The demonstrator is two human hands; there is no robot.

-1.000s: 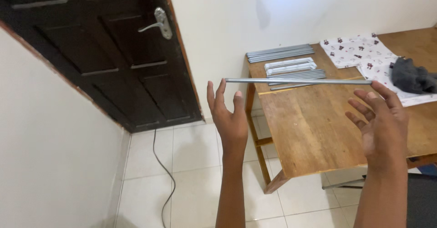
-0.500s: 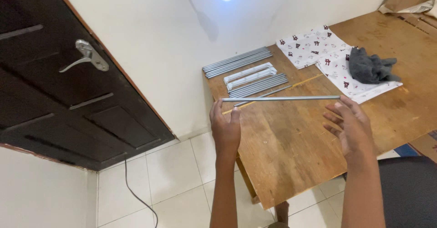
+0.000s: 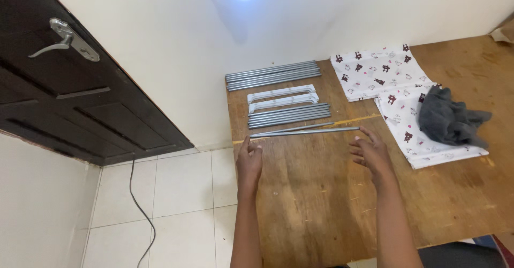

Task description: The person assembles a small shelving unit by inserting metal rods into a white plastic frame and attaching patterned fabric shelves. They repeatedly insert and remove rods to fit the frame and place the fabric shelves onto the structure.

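Nearest: left hand [image 3: 249,162] and right hand [image 3: 371,153], both open with fingers loosely spread, over the wooden tabletop [image 3: 321,204]. Between their fingertips, a thin grey metal rod [image 3: 304,132], long axis running left to right, nearly level, left end by the left fingertips, right end just beyond the right fingers; whether touched, cannot tell. Farther back: a bundle of grey rods [image 3: 289,115], two white brackets [image 3: 282,98], another rod bundle [image 3: 273,75] at the wall. Rightward: patterned white cloths [image 3: 375,73], dark grey rag [image 3: 448,121]. Beyond: cream wall, white floor tiles [image 3: 176,193], dark door [image 3: 69,102].
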